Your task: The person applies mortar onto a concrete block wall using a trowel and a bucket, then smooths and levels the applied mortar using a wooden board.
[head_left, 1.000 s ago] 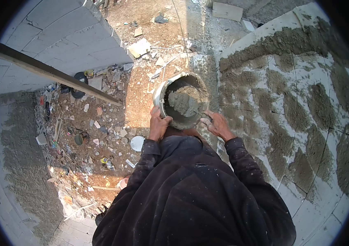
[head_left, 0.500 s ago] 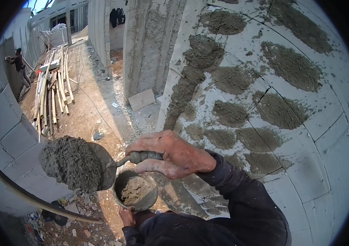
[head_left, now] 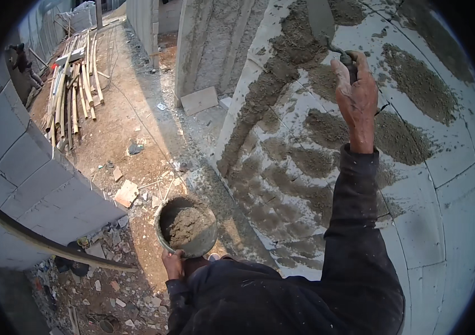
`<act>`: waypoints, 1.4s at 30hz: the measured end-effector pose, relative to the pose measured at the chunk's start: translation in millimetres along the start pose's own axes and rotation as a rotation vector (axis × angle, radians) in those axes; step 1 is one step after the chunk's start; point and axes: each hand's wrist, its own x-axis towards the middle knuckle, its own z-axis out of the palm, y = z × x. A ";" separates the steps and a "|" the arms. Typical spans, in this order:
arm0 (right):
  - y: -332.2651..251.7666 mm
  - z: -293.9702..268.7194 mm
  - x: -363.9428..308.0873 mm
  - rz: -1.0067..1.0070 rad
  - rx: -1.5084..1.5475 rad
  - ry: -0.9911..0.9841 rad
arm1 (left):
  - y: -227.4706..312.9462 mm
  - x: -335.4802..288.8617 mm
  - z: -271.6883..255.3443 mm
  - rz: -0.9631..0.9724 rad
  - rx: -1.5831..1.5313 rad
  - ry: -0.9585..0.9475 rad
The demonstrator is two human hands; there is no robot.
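My right hand [head_left: 357, 103] is raised high at the right, closed around the handle of a trowel [head_left: 321, 23]. Its grey blade lies at the wall's upper part, over wet mortar [head_left: 293, 42]. This pale block wall [head_left: 424, 237] carries several rough mortar patches and a long mortar strip [head_left: 257, 106] along its left edge. Low in the middle, my left hand [head_left: 173, 264] grips the rim of a round bucket [head_left: 205, 244]. Grey-brown mortar [head_left: 186, 224] sits inside it. The fingers under the bucket are partly hidden.
Bamboo poles [head_left: 72, 92] lie piled at the far left, near another person [head_left: 23, 66]. A low block wall [head_left: 53, 190] stands at left, crossed by a curved bar [head_left: 53, 243]. Rubble [head_left: 117, 282] and a broken board [head_left: 126, 192] litter the ground.
My right hand has swung the trowel from above the bucket up and right to the wall. The mortar load no longer shows on the blade. My left hand still holds the bucket.
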 end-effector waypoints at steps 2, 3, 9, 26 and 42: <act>-37.0 15.0 -67.1 0.022 0.171 -0.332 | -4.1 2.8 4.5 0.007 -0.038 0.024; -50.6 28.8 -103.7 -0.034 0.162 -0.557 | -15.2 10.5 -12.0 0.010 0.076 0.049; -62.4 149.4 -429.5 -0.387 0.223 -0.966 | -36.6 -3.3 20.3 0.160 0.158 0.029; -106.2 104.0 -443.2 0.241 0.535 -1.313 | -2.8 -11.1 -7.7 -0.043 -0.020 0.070; -137.9 -20.5 11.7 -0.401 1.124 -0.565 | -5.1 9.4 12.1 -0.028 -0.059 0.011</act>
